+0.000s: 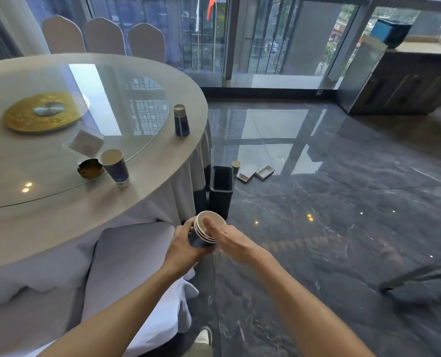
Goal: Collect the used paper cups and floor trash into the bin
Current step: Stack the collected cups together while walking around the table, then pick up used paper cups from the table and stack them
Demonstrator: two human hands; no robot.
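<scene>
A stack of nested dark-blue paper cups (206, 231) is held in front of me, just past the table's edge. My left hand (184, 247) wraps around the stack from the left. My right hand (227, 237) grips it from the right, thumb over the top rim. The dark rectangular bin (221, 191) stands open on the floor beyond the stack, against the tablecloth. Two more blue cups remain on the table: one (116, 166) near its front, one (181, 120) by the right edge. Behind the bin on the floor lie a small cup (236, 166) and two flat white boxes (256, 172).
The round table (67, 217) has a glass turntable, a gold plate (41, 112), a small gold dish (90, 168) and a card holder (85, 143). A covered chair (129, 256) is tucked in below me. Chairs stand behind the table. A cabinet (404, 81) is at far right.
</scene>
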